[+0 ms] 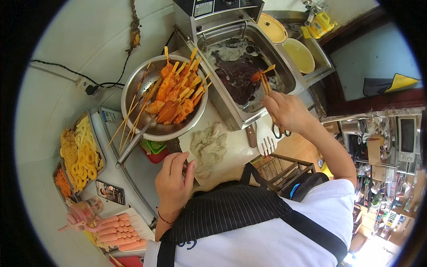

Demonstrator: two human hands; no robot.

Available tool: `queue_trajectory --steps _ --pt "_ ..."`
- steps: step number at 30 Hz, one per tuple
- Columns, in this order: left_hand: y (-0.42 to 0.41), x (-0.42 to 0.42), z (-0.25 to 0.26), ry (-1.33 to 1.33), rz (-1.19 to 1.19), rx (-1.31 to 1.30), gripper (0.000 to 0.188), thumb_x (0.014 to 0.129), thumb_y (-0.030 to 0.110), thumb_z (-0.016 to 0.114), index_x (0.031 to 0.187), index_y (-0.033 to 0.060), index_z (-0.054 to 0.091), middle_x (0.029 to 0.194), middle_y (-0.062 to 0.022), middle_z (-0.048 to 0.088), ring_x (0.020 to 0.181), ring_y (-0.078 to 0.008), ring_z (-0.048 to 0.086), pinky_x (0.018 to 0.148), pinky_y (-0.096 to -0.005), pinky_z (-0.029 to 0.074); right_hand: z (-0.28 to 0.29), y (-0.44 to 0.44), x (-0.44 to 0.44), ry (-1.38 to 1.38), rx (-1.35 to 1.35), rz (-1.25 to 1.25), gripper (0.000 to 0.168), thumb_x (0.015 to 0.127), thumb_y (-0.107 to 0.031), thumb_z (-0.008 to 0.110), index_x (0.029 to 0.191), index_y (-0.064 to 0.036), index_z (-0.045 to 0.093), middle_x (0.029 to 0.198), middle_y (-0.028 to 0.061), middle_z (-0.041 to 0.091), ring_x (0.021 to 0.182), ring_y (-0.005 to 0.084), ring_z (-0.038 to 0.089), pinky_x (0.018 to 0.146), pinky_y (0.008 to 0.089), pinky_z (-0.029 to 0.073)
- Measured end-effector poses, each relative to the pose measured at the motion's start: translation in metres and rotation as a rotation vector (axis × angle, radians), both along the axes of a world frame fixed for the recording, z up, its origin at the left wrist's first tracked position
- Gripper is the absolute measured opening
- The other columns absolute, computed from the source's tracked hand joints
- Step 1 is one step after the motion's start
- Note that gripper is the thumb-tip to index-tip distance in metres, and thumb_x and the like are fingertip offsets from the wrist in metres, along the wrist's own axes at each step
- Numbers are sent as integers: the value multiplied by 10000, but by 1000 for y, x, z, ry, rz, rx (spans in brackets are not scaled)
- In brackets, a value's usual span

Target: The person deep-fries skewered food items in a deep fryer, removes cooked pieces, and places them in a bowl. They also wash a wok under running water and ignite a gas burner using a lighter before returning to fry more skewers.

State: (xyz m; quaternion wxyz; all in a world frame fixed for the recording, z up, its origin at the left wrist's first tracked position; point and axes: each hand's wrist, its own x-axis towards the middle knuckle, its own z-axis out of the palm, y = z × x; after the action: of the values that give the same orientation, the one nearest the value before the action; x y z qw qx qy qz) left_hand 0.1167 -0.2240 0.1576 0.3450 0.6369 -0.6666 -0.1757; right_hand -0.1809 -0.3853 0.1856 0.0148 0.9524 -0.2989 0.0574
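My right hand [287, 111] grips a pair of wooden chopsticks [266, 85] over the deep fryer. Their tips pinch a red-brown piece of food on a flat wooden skewer [261, 75] at the surface of the dark, foaming oil [233, 75]. My left hand [175, 178] hovers near my striped apron, thumb apart from the fingers, with nothing visible in it. Beyond it stands a perforated steel bowl [196, 121] heaped with orange-coated meat skewers [173, 86]. A metal-handled strainer or ladle [136, 142] leans over the bowl's rim.
A crumpled cloth [210, 143], a slotted white spatula [266, 142] and black-handled scissors [277, 131] lie before the fryer [227, 116]. At left are a tray of noodles and rings [83, 160], a phone [110, 192] and sausages [118, 233]. A pale yellow basin [299, 56] stands right.
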Motion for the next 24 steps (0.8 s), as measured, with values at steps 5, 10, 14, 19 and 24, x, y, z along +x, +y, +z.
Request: queue_trajectory --steps 5,10,14,19,24 --pt "6 3 -1 -30 -15 -20 238 767 92 693 979 39 599 919 -89 592 648 -229 592 570 -294 474 18 10 -5 -48 -169 -57 299 716 -44 627 1002 -6 549 966 151 597 704 296 616 580 354 502" --pt "12 7 4 -32 -76 -42 233 766 74 695 973 29 598 934 -92 592 651 -201 610 567 -280 488 26 14 -1 -129 -236 -18 308 704 -6 652 996 6 553 963 158 596 720 291 622 568 345 503" --pt "19 9 5 -7 -86 -85 243 756 63 702 974 28 600 933 -95 590 614 -190 601 542 -281 475 48 31 29 -248 -376 102 231 737 -1 651 951 44 578 922 197 619 666 266 632 513 318 495" --pt "24 9 2 9 -92 -152 251 748 69 711 973 35 603 932 -101 590 613 -198 596 537 -284 469 48 53 71 -432 -310 248 244 734 -3 653 963 56 590 904 232 639 664 263 648 513 301 519" --pt "28 9 3 17 -61 -118 262 750 68 711 986 35 602 942 -104 592 629 -196 602 543 -277 479 0 50 124 -594 37 347 262 714 3 661 967 9 592 937 192 637 698 272 647 561 309 530"
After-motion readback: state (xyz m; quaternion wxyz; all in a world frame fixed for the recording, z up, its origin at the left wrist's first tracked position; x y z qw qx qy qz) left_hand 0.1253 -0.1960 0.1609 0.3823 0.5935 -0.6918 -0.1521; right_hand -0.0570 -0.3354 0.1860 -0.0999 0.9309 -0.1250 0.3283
